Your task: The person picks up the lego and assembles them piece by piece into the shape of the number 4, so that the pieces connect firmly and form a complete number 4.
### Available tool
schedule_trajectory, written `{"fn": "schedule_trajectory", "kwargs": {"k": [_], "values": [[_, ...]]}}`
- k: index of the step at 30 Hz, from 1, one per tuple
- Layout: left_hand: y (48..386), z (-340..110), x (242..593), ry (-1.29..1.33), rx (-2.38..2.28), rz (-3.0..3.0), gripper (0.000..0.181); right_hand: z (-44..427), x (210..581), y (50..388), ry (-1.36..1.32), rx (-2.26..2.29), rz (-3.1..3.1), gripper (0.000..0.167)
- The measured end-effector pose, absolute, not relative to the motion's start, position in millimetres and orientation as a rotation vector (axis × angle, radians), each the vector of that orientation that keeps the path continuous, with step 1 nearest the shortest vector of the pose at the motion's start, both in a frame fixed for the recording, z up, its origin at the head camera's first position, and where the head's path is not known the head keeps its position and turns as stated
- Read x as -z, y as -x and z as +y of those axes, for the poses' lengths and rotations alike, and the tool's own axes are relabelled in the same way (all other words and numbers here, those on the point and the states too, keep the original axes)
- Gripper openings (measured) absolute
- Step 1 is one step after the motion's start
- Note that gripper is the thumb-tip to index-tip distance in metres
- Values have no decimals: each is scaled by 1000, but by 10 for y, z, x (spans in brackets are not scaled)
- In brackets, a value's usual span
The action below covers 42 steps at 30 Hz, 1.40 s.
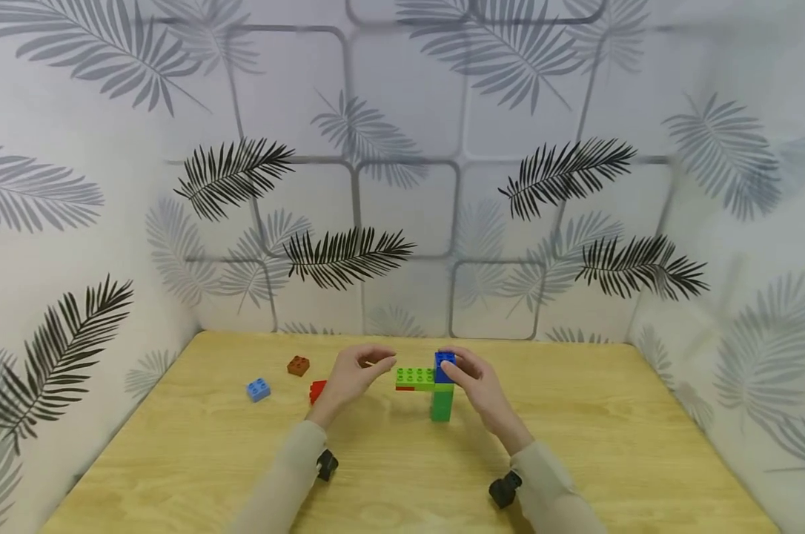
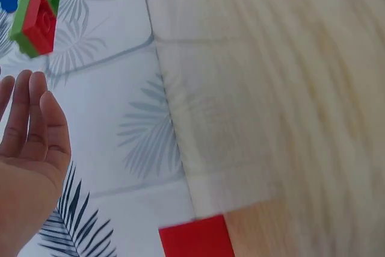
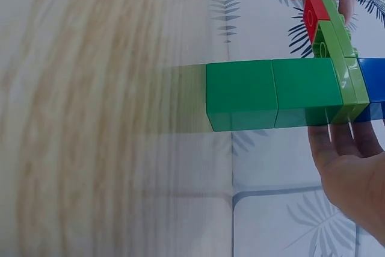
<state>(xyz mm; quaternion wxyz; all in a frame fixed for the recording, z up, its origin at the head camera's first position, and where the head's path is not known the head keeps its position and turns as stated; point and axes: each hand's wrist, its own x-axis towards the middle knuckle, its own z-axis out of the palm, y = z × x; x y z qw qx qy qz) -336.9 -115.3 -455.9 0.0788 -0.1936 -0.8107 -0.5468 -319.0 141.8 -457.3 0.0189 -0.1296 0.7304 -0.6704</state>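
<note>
An upright stack stands on the table, with two green bricks [image 3: 274,94] at its base. On top of them, lime green pieces [image 1: 416,376] stick out to the left, and a red brick [image 2: 40,23] hangs under their outer end. A blue brick [image 1: 440,368] crowns the stack. My right hand [image 1: 481,387] pinches it, thumb in front and fingers behind. My left hand [image 1: 354,377] hovers just left of the lime green end, fingers gently bent and holding nothing; a small gap separates them.
Loose bricks lie to the left on the wooden table [image 1: 576,415]: a light blue one [image 1: 259,389], a brown one [image 1: 299,366], and a red one [image 1: 317,390] partly hidden by my left hand. A patterned wall covering rises behind.
</note>
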Motion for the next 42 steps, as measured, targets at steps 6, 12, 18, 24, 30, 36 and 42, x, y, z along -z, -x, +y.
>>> {"fn": "schedule_trajectory", "kwargs": {"k": [6, 12, 18, 24, 30, 36, 42], "values": [[3416, -1425, 4515, 467, 1817, -2321, 25, 1411, 4586, 3220, 411, 2078, 2263, 49], [3430, -1642, 4455, 454, 1871, -2370, 28, 1423, 4594, 3236, 424, 2087, 2264, 46], [3419, -1819, 4451, 381, 1813, -2511, 29, 1427, 4588, 3229, 468, 2092, 2265, 46], [3422, -2009, 4532, 370, 1682, -2642, 31, 1431, 4617, 3232, 478, 2071, 2284, 45], [3440, -2096, 4572, 367, 1631, -2796, 40, 1458, 4613, 3247, 522, 2085, 2255, 42], [3444, -2148, 4622, 350, 1592, -2941, 42, 1463, 4622, 3245, 505, 2084, 2248, 43], [3473, -2176, 4653, 302, 1741, -2945, 45, 1450, 4623, 3247, 504, 2091, 2260, 41]]}}
